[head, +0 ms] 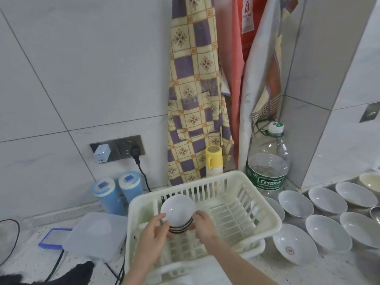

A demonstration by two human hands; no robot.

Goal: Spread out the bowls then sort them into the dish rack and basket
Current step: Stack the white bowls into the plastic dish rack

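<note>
Bowls (177, 210) stand as a small nested stack on edge in the left part of the white dish rack (265, 204), low in the centre of the frame; the front one shows its white inside, and only dark rims of those behind it peek out, so their number is hard to tell. The left hand (153, 230) curls its fingers round the stack's left edge and the right hand (202, 224) grips its right edge; the fingertips on the far side are hidden by the bowls. Both forearms run off the bottom edge. More bowls (328, 233) lie spread open side up on the counter (337, 270) at lower right, the farthest ones cut by the right edge. Part of one bowl is hidden behind the rack's right wall. A water bottle (267, 171) stands behind the rack, its lower part hidden. A yellow cup (213, 159) is half hidden by the rack's back rim. At lower left, a clear lid (96, 233) covers part of a blue-edged item too blurred to identify.
</note>
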